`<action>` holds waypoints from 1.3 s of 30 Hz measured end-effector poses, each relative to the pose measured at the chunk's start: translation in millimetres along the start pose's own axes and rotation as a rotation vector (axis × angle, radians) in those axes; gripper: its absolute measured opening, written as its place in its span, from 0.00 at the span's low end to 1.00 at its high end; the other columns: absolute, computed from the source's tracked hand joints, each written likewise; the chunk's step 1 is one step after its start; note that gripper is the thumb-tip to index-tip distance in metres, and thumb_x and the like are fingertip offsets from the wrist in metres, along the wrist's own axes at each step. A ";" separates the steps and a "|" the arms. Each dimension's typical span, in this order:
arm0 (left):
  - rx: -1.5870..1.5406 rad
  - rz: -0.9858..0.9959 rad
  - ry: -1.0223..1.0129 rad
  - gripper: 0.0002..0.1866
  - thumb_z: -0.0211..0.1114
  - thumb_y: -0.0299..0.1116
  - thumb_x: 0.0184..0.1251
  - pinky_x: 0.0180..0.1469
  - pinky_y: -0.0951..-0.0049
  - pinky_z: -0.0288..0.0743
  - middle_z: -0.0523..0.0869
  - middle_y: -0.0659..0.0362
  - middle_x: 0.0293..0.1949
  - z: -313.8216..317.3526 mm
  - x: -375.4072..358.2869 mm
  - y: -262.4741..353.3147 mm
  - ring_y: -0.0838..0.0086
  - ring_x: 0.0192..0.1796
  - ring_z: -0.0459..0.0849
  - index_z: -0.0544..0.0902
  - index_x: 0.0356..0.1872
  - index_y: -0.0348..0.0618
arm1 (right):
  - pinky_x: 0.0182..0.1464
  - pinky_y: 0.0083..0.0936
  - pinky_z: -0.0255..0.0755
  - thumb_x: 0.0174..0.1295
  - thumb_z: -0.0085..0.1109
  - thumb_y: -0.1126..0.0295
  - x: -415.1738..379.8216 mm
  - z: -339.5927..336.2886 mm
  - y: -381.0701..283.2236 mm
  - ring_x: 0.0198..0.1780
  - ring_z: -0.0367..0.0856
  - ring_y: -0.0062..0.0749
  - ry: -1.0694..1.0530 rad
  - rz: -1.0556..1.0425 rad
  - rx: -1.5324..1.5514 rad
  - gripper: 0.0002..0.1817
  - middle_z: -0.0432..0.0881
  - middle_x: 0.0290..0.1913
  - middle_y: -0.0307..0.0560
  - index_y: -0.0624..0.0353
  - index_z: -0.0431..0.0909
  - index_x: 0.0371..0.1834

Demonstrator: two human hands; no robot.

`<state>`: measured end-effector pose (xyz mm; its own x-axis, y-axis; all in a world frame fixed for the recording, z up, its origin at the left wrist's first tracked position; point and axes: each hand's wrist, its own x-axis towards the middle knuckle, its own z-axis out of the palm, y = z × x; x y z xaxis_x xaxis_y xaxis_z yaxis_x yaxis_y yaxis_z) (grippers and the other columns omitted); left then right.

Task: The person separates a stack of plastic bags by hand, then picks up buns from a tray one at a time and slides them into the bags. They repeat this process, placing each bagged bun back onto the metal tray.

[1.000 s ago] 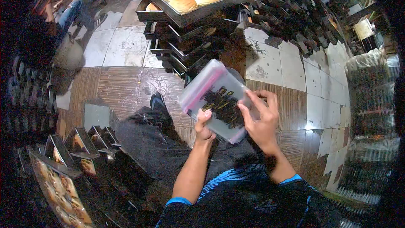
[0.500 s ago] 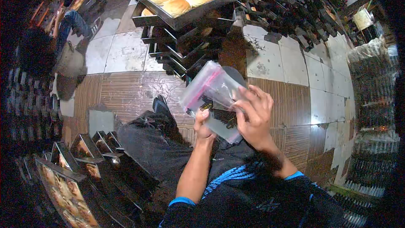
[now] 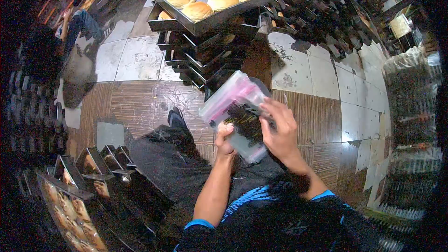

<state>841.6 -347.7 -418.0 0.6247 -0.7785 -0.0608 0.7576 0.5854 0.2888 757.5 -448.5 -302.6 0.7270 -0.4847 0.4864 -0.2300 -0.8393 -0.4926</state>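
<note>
This side of the bun tray (image 3: 238, 12), the left hand (image 3: 225, 143) pinches a plastic-bag stack (image 3: 240, 120); the right hand's (image 3: 283, 134) closure I cannot tell. Probably light, limp, slippery: grip its edges.

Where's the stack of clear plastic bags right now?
The stack of clear plastic bags is near the head view's centre, slightly right, in the left hand, with the right hand at its right side, below the tray of buns.
</note>
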 end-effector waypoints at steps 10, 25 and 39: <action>0.029 -0.012 0.155 0.33 0.60 0.36 0.46 0.62 0.60 0.72 0.83 0.50 0.50 -3.1 -3.3 0.5 0.59 0.53 0.82 0.72 0.59 0.35 | 0.43 0.29 0.76 0.40 0.60 0.85 -8.9 3.4 -2.8 0.51 0.78 0.45 0.042 0.116 0.060 0.34 0.74 0.57 0.59 0.63 0.74 0.59; 0.006 -0.107 0.152 0.24 0.58 0.40 0.50 0.55 0.61 0.75 0.86 0.50 0.44 -17.9 -4.0 -1.9 0.59 0.46 0.84 0.81 0.46 0.34 | 0.37 0.21 0.73 0.40 0.61 0.87 -13.7 1.9 4.1 0.37 0.76 0.26 0.117 0.301 0.210 0.36 0.67 0.55 0.52 0.60 0.72 0.59; 0.091 0.012 0.305 0.08 0.59 0.35 0.53 0.43 0.72 0.72 0.80 0.62 0.31 23.3 -6.5 6.5 0.73 0.36 0.78 0.79 0.31 0.43 | 0.54 0.37 0.75 0.49 0.67 0.83 -21.1 8.7 29.5 0.44 0.82 0.49 0.169 -0.016 -0.060 0.11 0.84 0.37 0.51 0.63 0.83 0.37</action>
<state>838.0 -344.1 -393.4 0.6719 -0.6597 -0.3367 0.7384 0.5609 0.3744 740.9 -461.0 -333.7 0.6133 -0.5014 0.6103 -0.2612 -0.8579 -0.4424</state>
